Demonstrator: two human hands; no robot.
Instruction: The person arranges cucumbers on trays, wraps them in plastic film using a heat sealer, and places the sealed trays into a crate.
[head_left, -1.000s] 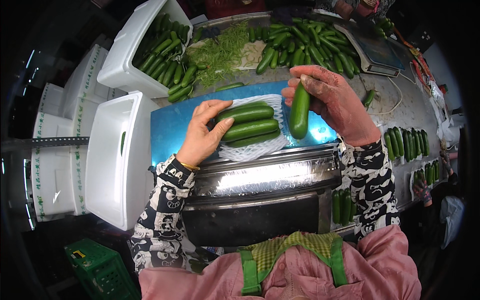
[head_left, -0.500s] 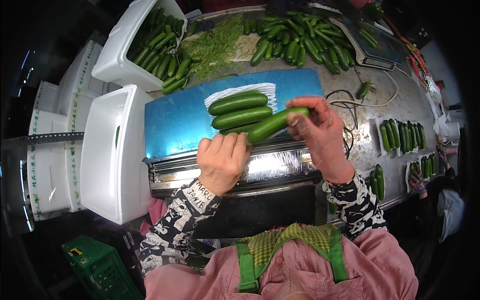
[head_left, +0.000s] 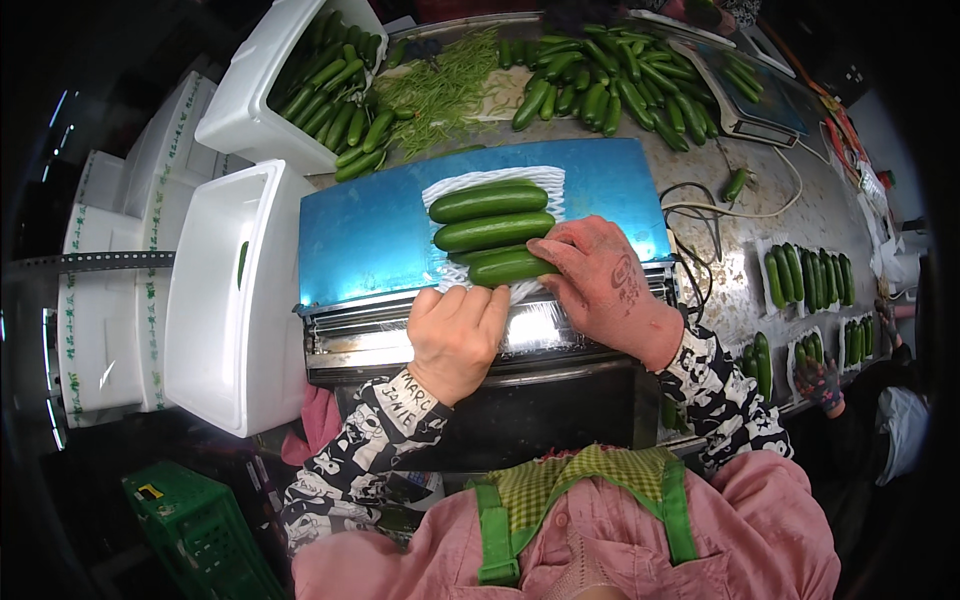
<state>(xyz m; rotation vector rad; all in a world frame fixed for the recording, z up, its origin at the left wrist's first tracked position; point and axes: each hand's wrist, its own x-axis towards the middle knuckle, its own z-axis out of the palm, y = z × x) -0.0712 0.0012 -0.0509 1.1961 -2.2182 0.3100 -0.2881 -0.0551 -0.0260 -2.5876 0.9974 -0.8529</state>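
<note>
Left hand (head_left: 455,335) lies flat, fingers together, on the wrapping machine's front edge (head_left: 380,335). Right hand (head_left: 600,280) presses the nearest cucumber (head_left: 505,267), fingers together, onto the white tray (head_left: 545,185) with two more cucumbers (head_left: 490,217) on the blue plate (head_left: 365,235). Empty white box (head_left: 215,300) left; cucumber pile (head_left: 600,80) farther on bench (head_left: 800,215).

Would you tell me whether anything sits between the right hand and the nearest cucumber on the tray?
Nothing visible does: the right hand already rests on the nearest cucumber, lying on the white tray.
</note>
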